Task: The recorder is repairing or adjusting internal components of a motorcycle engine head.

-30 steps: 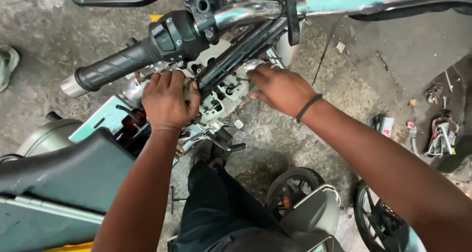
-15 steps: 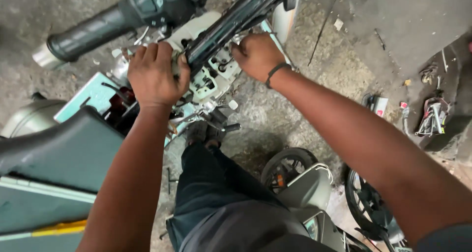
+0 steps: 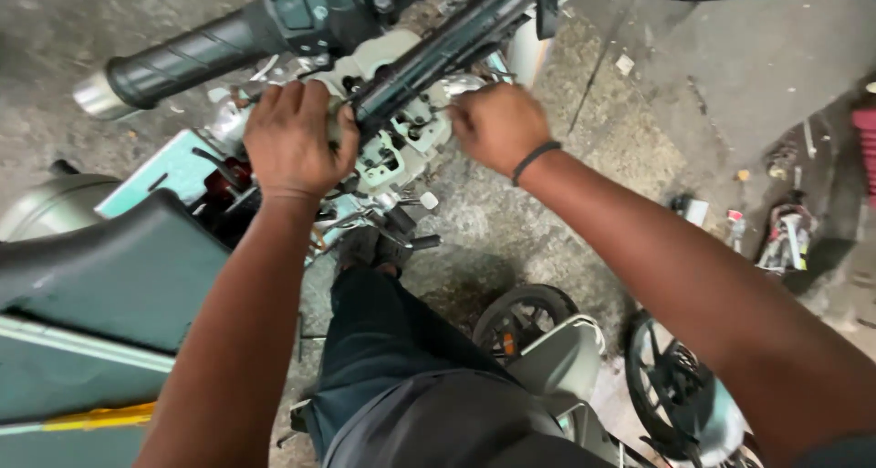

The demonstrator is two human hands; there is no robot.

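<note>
Both hands work under the motorcycle handlebar (image 3: 456, 30), below the black rubber grip (image 3: 182, 62). The left hand (image 3: 292, 140) is clenched on the pale instrument housing (image 3: 392, 149); the right hand (image 3: 497, 126), wearing a black wristband (image 3: 534, 161), is closed at the housing's other edge, fingers hidden

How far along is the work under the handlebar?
Done: the pale instrument housing under the handlebar sits exposed, sockets visible, no cover. In hand: left hand grips its left side; right hand, with a dark wristband, works at its right edge. Left: loose parts hang below, unattached; fasteners cannot be made out.
</note>
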